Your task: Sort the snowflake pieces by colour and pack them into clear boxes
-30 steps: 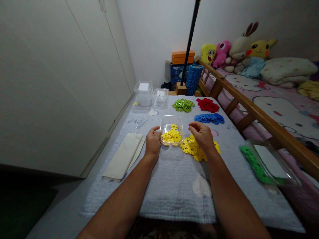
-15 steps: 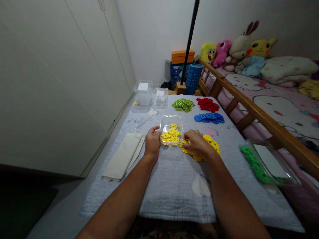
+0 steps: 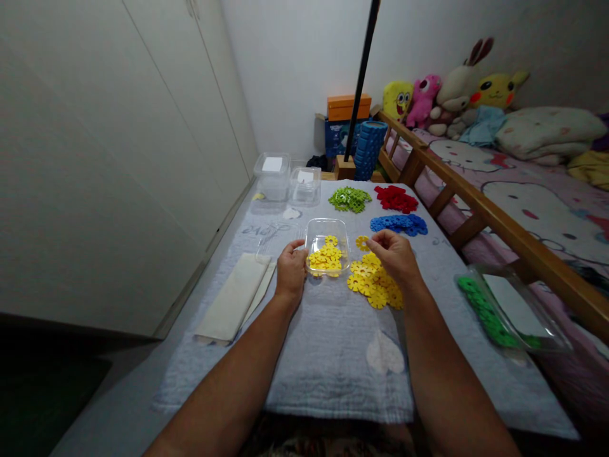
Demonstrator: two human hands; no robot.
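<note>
A clear plastic container (image 3: 327, 226) with several yellow flower-shaped pieces in it stands mid-table. My left hand (image 3: 290, 273) grips its left side, the thumb along the rim. Right of the container, my right hand (image 3: 392, 255) pinches one yellow snowflake disc (image 3: 362, 243) between thumb and fingertips, just above the table. Below that hand lies a loose pile of yellow snowflake discs (image 3: 370, 279), partly covered by my wrist.
Farther back lie piles of light green pieces (image 3: 350, 199), red pieces (image 3: 396, 198) and blue discs (image 3: 398, 224). A lidded box of green discs (image 3: 495, 314) is at the right edge. Folded cloth (image 3: 234, 298) lies left; clear boxes (image 3: 273, 181) stand behind. A wooden bed rail (image 3: 504, 216) borders the table.
My right hand has risen from the yellow pile and moved away and slightly right, now with one yellow disc between its fingertips. The left hand stays on the container.
</note>
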